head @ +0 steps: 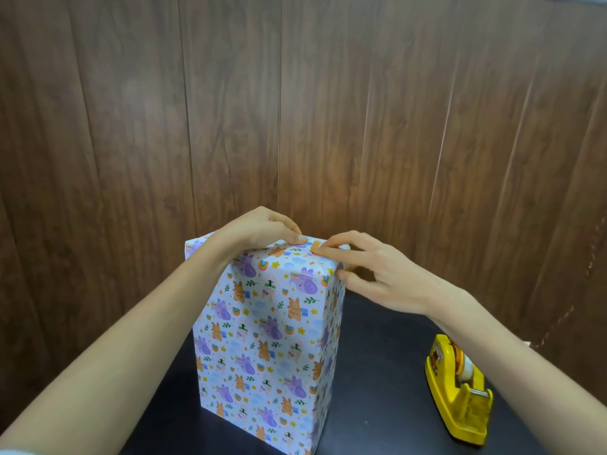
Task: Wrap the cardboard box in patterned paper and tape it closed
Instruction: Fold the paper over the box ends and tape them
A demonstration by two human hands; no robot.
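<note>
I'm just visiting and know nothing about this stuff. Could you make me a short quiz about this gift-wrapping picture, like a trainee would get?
1. True or false: the wrapped box lies flat on the table.
2. Where is the yellow tape dispenser? A) on top of the box B) on the table, right of the box C) under the box
3. Fill in: the left hand and right hand both touch the box's ____ end.
Key: 1 false, it stands upright; 2 B; 3 top.
</note>
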